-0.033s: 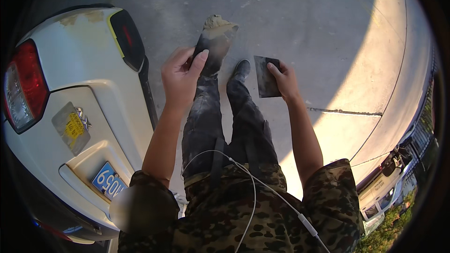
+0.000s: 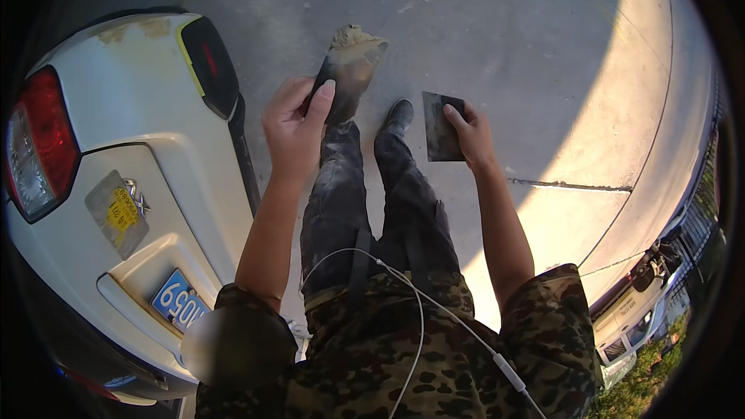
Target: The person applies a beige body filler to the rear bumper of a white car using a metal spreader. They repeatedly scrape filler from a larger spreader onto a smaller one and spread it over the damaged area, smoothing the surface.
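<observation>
Between the thumb and fingers of my left hand [image 2: 293, 126] is a dark, flat putty spreader [image 2: 351, 81], tilted away from me. A lump of beige putty [image 2: 354, 36] sits on its far edge. My right hand [image 2: 472, 133] pinches a second dark, flat spreader [image 2: 444, 132] at its right side, with grey smears on its face. Both hands are held in the air in front of my body, and the two spreaders stay apart. Left of my left hand stands a pale car [image 2: 132, 109], with beige filler patches [image 2: 136, 31] on its upper body.
The car has a red and clear tail light [image 2: 43, 143] and a dark lamp [image 2: 209, 66] edged with yellow tape. A white cable [image 2: 419, 310] hangs across my camouflage clothing. Concrete floor [image 2: 535, 39] lies ahead, partly sunlit; another vehicle [image 2: 632, 326] stands at lower right.
My left hand and its spreader have shifted slightly to the left. My right hand has hardly moved, and both spreaders are still held.
</observation>
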The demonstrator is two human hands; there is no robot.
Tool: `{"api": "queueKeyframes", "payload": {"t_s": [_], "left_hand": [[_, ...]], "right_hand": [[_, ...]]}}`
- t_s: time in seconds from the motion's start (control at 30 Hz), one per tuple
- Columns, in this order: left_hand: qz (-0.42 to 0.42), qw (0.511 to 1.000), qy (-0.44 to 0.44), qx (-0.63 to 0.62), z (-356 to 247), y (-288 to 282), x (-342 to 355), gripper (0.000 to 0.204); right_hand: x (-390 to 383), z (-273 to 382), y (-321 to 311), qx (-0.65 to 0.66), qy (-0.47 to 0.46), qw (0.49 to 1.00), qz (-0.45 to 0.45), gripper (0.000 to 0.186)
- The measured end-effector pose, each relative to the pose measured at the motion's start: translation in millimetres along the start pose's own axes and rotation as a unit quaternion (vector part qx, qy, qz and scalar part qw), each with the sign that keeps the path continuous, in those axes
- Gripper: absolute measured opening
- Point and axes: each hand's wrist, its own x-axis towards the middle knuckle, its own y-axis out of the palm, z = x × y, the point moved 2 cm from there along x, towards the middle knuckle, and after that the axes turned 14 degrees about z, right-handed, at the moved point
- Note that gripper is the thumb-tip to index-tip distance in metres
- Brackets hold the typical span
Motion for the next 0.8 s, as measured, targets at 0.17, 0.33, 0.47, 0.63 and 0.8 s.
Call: {"api": "queueKeyframes", "payload": {"t_s": [0.17,0.33,0.47,0.63,0.8], "left_hand": [[-0.071,0.962,-0.043,-0.261,6.3,1.6,6.8,0.027],[-0.058,0.93,-0.044,-0.359,7.1,10.2,10.6,0.027],[-0.072,0.94,-0.066,-0.327,4.2,13.7,10.1,0.028],[-0.095,0.942,-0.05,-0.318,-5.9,24.9,8.0,0.034],[-0.11,0.953,-0.078,-0.27,-3.3,18.3,8.7,0.035]], "right_hand": [[-5.1,35.0,13.3,-0.036,-0.071,0.995,-0.064,0.026],[-18.3,110.3,45.2,-0.286,-0.37,0.874,-0.135,0.029],[-15.7,142.7,68.8,-0.438,-0.489,0.74,-0.147,0.042],[-9.6,153.4,82.0,-0.467,-0.537,0.69,-0.133,0.04],[-7.6,150.2,90.2,-0.491,-0.521,0.693,-0.089,0.04]]}}
